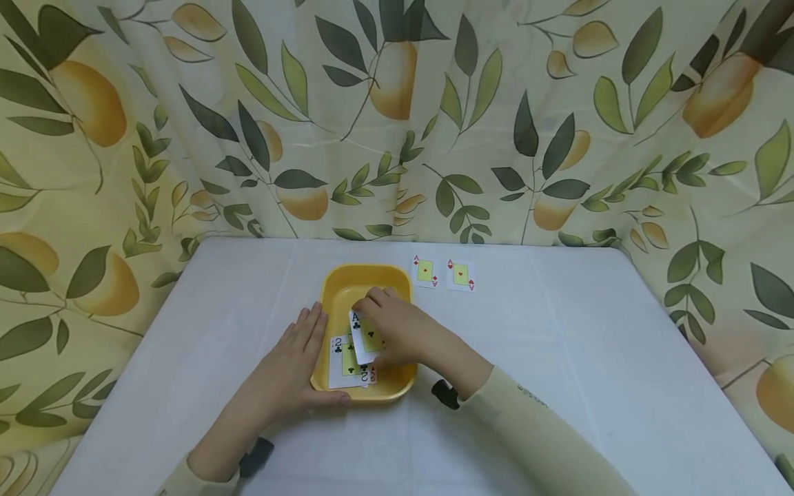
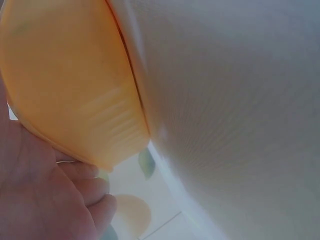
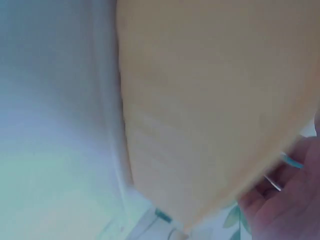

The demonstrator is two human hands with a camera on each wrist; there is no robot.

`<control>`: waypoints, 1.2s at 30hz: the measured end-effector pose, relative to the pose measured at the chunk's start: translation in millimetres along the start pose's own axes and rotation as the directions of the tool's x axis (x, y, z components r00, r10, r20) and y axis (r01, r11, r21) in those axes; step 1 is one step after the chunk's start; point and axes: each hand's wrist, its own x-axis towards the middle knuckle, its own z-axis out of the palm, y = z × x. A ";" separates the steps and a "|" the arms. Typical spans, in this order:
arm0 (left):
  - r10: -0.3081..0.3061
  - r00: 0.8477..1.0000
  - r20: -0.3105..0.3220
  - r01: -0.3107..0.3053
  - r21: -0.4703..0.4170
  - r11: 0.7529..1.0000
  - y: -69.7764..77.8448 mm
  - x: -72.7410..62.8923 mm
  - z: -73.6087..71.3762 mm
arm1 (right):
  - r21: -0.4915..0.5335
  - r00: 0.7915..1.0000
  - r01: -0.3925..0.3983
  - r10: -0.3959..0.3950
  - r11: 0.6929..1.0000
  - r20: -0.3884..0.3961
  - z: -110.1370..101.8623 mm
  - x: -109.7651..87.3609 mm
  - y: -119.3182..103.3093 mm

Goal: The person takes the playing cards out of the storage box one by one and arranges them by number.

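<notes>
A yellow tray (image 1: 366,275) stands on the white-covered table, its side wall filling much of both wrist views. Over its inside, my right hand (image 1: 403,331) pinches an ace of clubs (image 1: 369,337), face up and slightly tilted. Below that card lies a two of clubs (image 1: 338,362) in the tray, with the edge of a red-marked card showing under it. My left hand (image 1: 294,365) rests along the tray's left rim, fingers extended and thumb by the near edge. In the left wrist view its fingers (image 2: 90,190) are at the rim.
An ace of diamonds (image 1: 424,271) and an ace of hearts (image 1: 460,275) lie face up side by side on the table (image 1: 546,344), just beyond the tray's right corner. Behind the table's far edge hangs a fruit-and-leaf patterned curtain (image 1: 372,138).
</notes>
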 end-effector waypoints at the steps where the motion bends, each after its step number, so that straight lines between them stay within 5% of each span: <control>1: 0.001 1.000 -0.004 -0.001 -0.003 1.000 0.1 0.0 -0.2 | 0.009 1.000 -0.001 0.001 1.000 -0.020 -3.5 -0.8 1.9; 14: -0.003 0.999 -0.031 0.003 -0.007 1.000 0.4 0.5 3.5 | 0.044 0.990 -0.015 0.021 0.999 -0.137 -41.6 -14.5 41.5; 23: -0.012 1.000 -0.012 0.012 -0.002 1.000 -2.8 1.1 3.9 | 0.001 1.000 -0.019 0.019 1.000 0.022 -22.3 1.0 32.7; 36: -0.004 1.000 -0.020 0.004 -0.019 1.000 -2.5 1.1 5.1 | -0.204 0.979 -0.047 0.086 0.978 0.184 6.2 56.5 22.9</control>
